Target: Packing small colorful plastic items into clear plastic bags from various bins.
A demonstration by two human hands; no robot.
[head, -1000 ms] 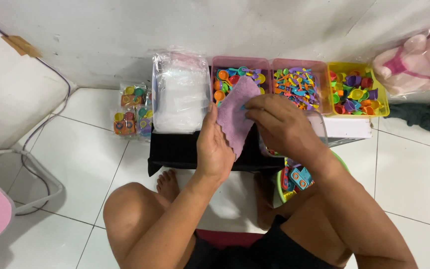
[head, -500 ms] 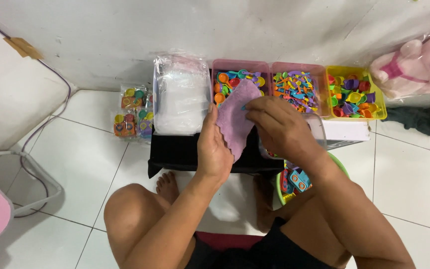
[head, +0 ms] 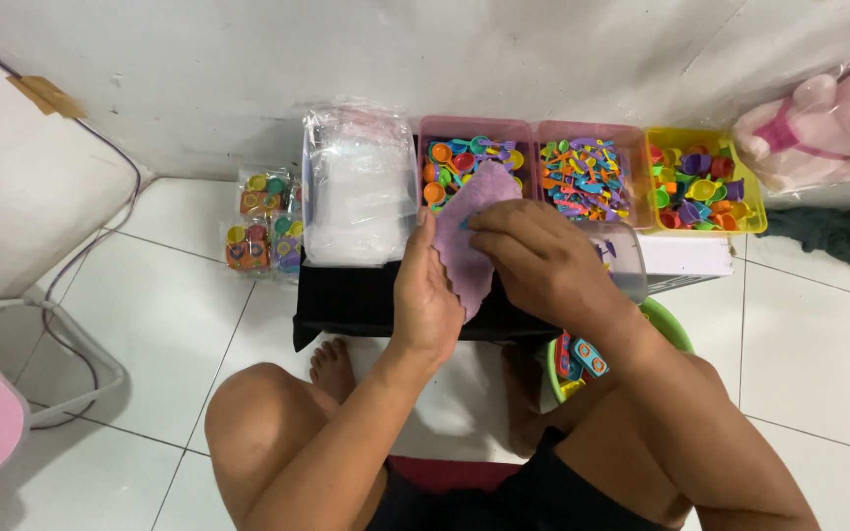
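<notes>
A small purple cloth with a wavy edge [head: 471, 228] sat just above the middle of the frame, held over a black box [head: 356, 300]; the left hand [head: 427, 295] gripped its lower left edge, fingers closed on the fabric; the right hand [head: 541, 264] pinched its right side, fingertips pressed together on the cloth. Directly behind the cloth stood a pink tray of coloured toy spoons [head: 455, 159]; to its right a second pink tray of small mixed plastic pieces [head: 582, 177], then a yellow tray of toy cups [head: 702, 187]; to its left a stack of clear plastic bags [head: 358, 192]; further left, small packets of toys [head: 263, 231] lay on the white tiled floor [head: 159, 305]. A green basin [head: 669, 324] showed under the right forearm; a pink plush toy in plastic [head: 823, 123] lay at the upper right.
</notes>
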